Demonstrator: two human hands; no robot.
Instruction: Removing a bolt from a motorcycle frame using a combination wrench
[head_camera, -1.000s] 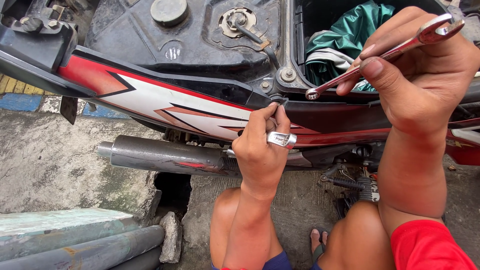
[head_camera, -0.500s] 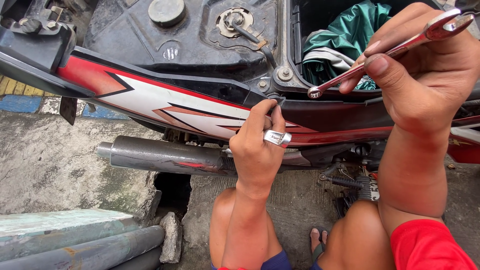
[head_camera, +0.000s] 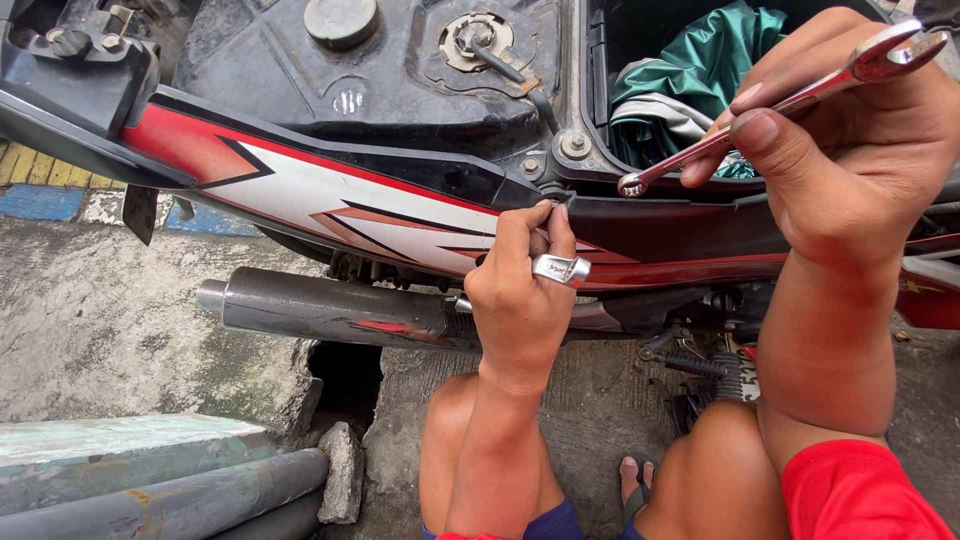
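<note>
Left hand: the left hand is raised against the side of the motorcycle, fingers curled in, with the thumb and forefinger pressed together at the panel's upper edge. What they pinch is too small to make out. A wide silver ring sits on one finger.

Right hand: the right hand is up and to the right of the left one, closed round a wrench. The thumb lies along the shank and the fingers wrap behind it.

Wrench: a silver combination spanner, tilted, its open end high at the right beyond the knuckles, its ring end low at the left. The ring end hangs just above and to the right of the left fingertips, near them but not touching.

Side panel: the red, white and black side panel runs leftward from the left hand, whose fingertips rest on its top edge.

Bolt: a bolt head sits on the frame just above the left fingertips, left of the wrench's ring end.

Storage bay: the open compartment behind the right hand holds a bunched green cloth.

Fuel cap: a round fuel cap lies well left and above both hands.

Exhaust: the grey exhaust pipe runs below the panel, passing behind the left wrist.

Below the hands: bare knees and concrete ground.
</note>
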